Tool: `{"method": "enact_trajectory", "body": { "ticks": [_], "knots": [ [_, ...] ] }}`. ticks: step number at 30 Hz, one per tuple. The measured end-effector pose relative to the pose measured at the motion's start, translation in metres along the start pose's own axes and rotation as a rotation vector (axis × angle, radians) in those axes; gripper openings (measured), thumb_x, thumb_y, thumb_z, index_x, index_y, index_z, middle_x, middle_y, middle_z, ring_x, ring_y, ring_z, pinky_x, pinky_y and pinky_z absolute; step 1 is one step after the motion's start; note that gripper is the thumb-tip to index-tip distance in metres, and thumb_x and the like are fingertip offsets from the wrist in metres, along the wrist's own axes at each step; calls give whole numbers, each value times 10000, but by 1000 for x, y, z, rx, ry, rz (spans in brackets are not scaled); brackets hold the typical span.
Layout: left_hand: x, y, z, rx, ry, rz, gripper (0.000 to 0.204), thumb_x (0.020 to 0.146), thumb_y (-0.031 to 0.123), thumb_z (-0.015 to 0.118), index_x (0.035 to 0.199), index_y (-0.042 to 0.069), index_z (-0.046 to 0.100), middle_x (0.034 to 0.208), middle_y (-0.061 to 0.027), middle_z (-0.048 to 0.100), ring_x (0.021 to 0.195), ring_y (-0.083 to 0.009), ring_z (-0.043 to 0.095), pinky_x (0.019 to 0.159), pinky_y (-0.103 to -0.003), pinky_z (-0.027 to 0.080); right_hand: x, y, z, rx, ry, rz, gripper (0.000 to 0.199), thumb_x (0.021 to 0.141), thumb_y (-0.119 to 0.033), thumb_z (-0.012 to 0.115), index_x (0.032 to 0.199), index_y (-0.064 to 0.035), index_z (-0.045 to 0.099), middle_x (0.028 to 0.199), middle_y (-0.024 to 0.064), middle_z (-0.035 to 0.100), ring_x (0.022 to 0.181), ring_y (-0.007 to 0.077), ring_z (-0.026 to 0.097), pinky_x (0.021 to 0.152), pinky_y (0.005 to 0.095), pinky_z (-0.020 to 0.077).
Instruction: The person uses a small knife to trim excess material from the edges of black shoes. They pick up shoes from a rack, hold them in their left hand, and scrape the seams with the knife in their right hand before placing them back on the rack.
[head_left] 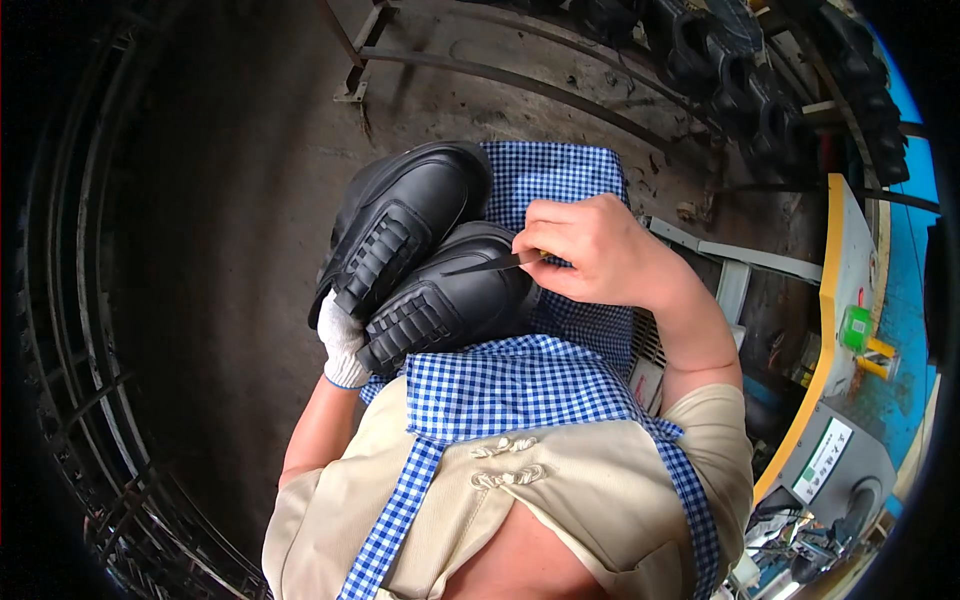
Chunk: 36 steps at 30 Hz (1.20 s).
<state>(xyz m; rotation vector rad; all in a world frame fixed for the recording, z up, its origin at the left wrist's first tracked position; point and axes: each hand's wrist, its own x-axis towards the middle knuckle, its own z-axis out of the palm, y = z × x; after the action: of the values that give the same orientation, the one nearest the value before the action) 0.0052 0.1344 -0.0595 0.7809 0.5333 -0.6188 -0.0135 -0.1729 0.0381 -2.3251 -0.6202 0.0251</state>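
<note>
Two black shoes lie side by side over my lap, toes pointing away and to the right. My left hand (341,338), in a white knit glove, is at the heel end of the left shoe (420,200); its fingers are mostly hidden behind the shoes. The right shoe (450,295) rests against it, nearer to me. Bare and closed, my right hand (590,250) grips a knife with a thin, pointed dark blade (490,265). That blade crosses above the right shoe's upper, its tip pointing left; I cannot tell whether it touches.
A blue checked apron (540,385) covers my lap. To the right stands a yellow-edged workbench (830,290) with a green-labelled tape roll (857,328). Several black shoes (735,85) hang on a rack at the far right. Metal rails (90,330) run along the left.
</note>
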Motion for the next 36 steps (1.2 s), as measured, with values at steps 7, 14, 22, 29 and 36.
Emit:
{"method": "enact_trajectory", "body": {
  "ticks": [7,14,22,29,36],
  "knots": [
    [1,-5,-3,69,-58,54,360,1026,170,473,1328,-8,556,1272,-145,633,1108,-249,653,970,-391,549,1,-6,5,-171,-85,-30,96,677,-58,666,720,-63,580,735,44,579,553,229,595,470,339,469],
    [4,-11,-15,78,-49,80,354,1016,148,499,1323,-18,556,1263,-147,636,1093,-249,656,965,-388,548,-15,-2,19,-159,-16,36,105,668,-81,653,737,-44,584,733,68,593,581,238,621,491,345,496],
    [7,-10,-17,74,-70,47,387,1029,179,458,1351,-25,529,1306,-166,608,1134,-273,636,997,-408,525,-35,20,38,224,152,68,139,630,-15,643,729,-31,548,687,30,550,490,140,524,440,263,402],
    [9,-13,-38,77,-67,58,404,1038,209,416,1348,-21,534,1318,-161,602,1167,-289,615,1020,-430,505,-58,1,34,166,9,130,133,646,-46,659,743,-45,567,693,53,581,559,211,601,497,301,454],
    [5,-8,-37,82,-54,27,413,1044,235,396,1346,-11,533,1289,-167,617,1119,-285,642,985,-423,531,-53,57,32,394,286,374,121,809,-92,750,863,-27,663,807,25,656,688,107,604,582,231,476]
  ]
}}
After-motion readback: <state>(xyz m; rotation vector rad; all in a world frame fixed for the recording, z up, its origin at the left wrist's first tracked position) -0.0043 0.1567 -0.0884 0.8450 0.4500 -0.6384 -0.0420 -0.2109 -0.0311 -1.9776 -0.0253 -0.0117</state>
